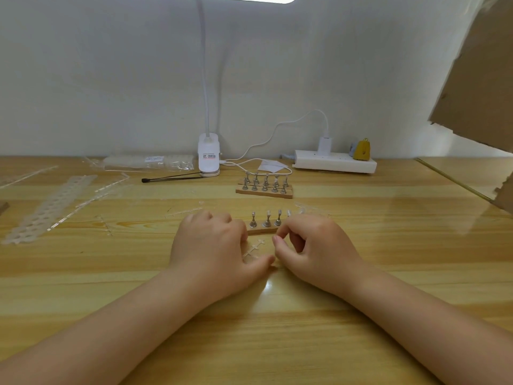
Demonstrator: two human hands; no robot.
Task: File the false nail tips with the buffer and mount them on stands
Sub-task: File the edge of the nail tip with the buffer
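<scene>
I see the wooden stand strip (261,231) lying crosswise (pegs upright), left hand (213,245) curled beside it, right hand (311,245) pinching, contents unclear.

My table (277,329) is glossy pale wood; at twelve o'clock shiny metal stands (266,220) sit on a matt wooden base (261,231); clear plastic sprue (254,250) beneath.

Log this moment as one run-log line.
left hand: rests by near stand strip | right hand: fingertips pinched, content unclear | far stand block: untouched
</scene>
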